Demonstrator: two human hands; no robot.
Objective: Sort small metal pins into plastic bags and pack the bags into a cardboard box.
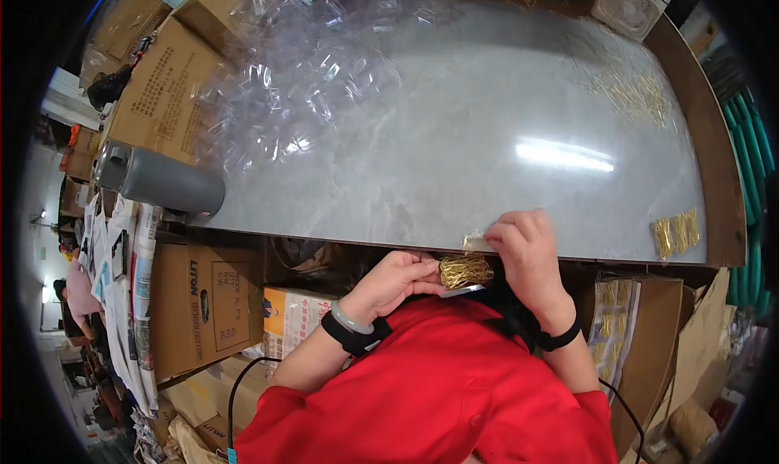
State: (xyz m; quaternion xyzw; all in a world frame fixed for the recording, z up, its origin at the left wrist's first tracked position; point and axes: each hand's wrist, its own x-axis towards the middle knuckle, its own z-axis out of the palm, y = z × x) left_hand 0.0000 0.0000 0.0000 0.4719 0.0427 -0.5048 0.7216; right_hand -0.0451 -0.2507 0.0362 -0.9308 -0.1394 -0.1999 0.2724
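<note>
My left hand is closed on a bundle of thin gold-coloured wire-like pieces, just off the table's front edge. A pale, flat edge shows under the bundle. To its right, my right hand is raised at the table edge with its fingers curled and pinched together. At those fingertips is a small clear or pale strip, too small to make out fully. More gold bundles lie side by side at the table's right front corner.
Clear plastic pieces are heaped on the grey table at the left. Loose gold strands lie at the far right, near a white fan. A grey bottle lies on its side at the left edge. Cardboard boxes stand below.
</note>
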